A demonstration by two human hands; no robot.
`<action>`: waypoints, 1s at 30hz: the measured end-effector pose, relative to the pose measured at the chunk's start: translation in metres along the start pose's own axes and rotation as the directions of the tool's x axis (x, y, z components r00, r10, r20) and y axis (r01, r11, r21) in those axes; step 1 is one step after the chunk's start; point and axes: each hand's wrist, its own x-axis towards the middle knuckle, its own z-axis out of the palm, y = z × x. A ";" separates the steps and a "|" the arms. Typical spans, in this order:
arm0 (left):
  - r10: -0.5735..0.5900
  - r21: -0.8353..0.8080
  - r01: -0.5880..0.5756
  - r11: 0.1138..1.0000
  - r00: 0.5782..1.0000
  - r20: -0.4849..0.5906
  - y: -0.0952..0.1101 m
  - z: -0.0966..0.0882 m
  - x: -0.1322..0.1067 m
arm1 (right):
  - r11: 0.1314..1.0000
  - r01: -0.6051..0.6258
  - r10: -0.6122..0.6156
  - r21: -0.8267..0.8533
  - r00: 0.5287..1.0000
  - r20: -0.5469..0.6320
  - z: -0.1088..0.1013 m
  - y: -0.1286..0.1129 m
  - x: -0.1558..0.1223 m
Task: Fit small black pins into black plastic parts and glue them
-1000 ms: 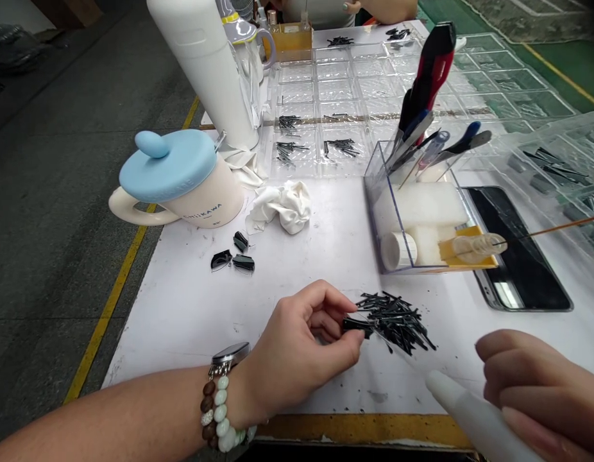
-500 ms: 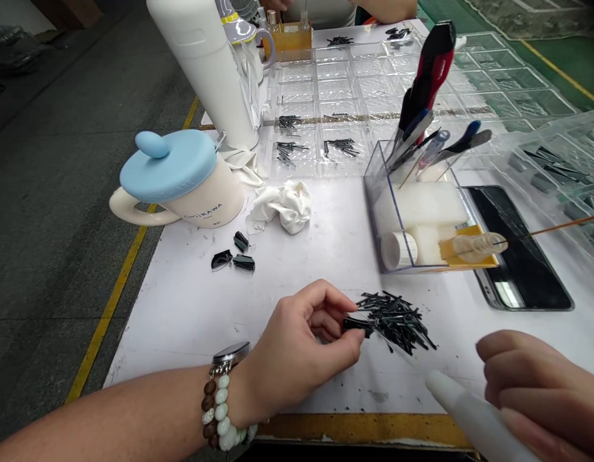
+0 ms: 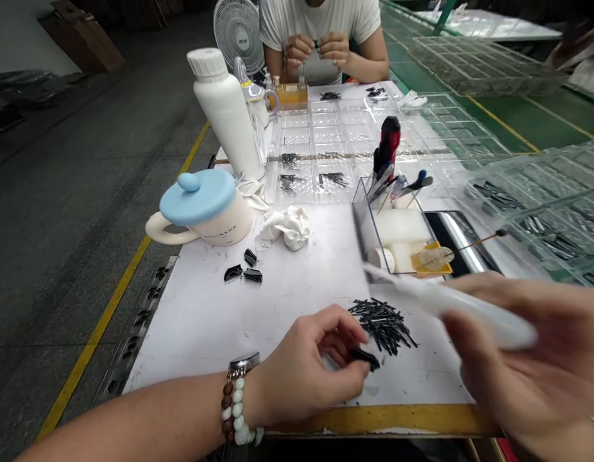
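On the far left, a yellow line (image 3: 115,308) runs along the grey floor, and a white sheet (image 3: 191,346) covers the surface beside it. At 10 o'clock from the left hand, a cream mug (image 3: 229,221) with a blue lid (image 3: 198,196) stands near a white bottle (image 3: 224,112). Three black pieces (image 3: 242,266) lie apart on the sheet at 11 o'clock from that hand, just below a crumpled white cloth (image 3: 285,228).

The left hand (image 3: 301,359), with a watch (image 3: 246,362) and a bead bracelet (image 3: 237,410) at the wrist, rests low on the sheet. Its fingers (image 3: 342,330) are closed in a pinch, gripping a small black piece (image 3: 364,358). That piece sits just below a loose pile of black pins (image 3: 382,326), at about 4 o'clock from the hand.

At 12 o'clock, far across the surface, a co-worker's hands (image 3: 316,54) meet in front of a white shirt (image 3: 321,25), with a fan (image 3: 239,32) behind. A clear compartment tray (image 3: 326,138) between the co-worker and the sheet holds small bunches of black pins.

At 1 o'clock from the pile, a clear box (image 3: 364,224) holds white foam (image 3: 400,226) and tools. To its right lies a phone (image 3: 458,231), beside stacked clear trays (image 3: 532,205). The right hand (image 3: 523,346), blurred, has its fingers (image 3: 470,333) curled around a white rod (image 3: 451,308), which points at 9 o'clock over the pile.
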 end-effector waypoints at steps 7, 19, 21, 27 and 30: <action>0.016 0.027 -0.028 0.999 0.932 0.361 -0.005 0.014 -0.017 | 0.950 0.077 0.072 -0.303 0.890 0.451 0.068 -0.006 0.032; -0.021 0.134 -0.045 0.990 0.890 0.455 -0.004 0.008 -0.012 | 0.930 0.146 0.075 -0.336 0.823 0.564 0.028 0.007 0.000; -0.001 0.141 -0.072 0.987 0.887 0.461 -0.005 0.009 -0.012 | 0.955 0.142 0.060 -0.262 0.770 0.636 0.011 0.014 -0.010; 0.062 0.102 -0.113 0.988 0.909 0.411 -0.004 0.007 -0.009 | 0.961 0.191 -0.013 -0.199 0.751 0.660 0.009 0.033 -0.021; 0.068 0.060 -0.098 0.993 0.923 0.378 -0.002 0.004 -0.008 | 0.967 0.194 -0.041 -0.164 0.756 0.653 0.013 0.034 -0.020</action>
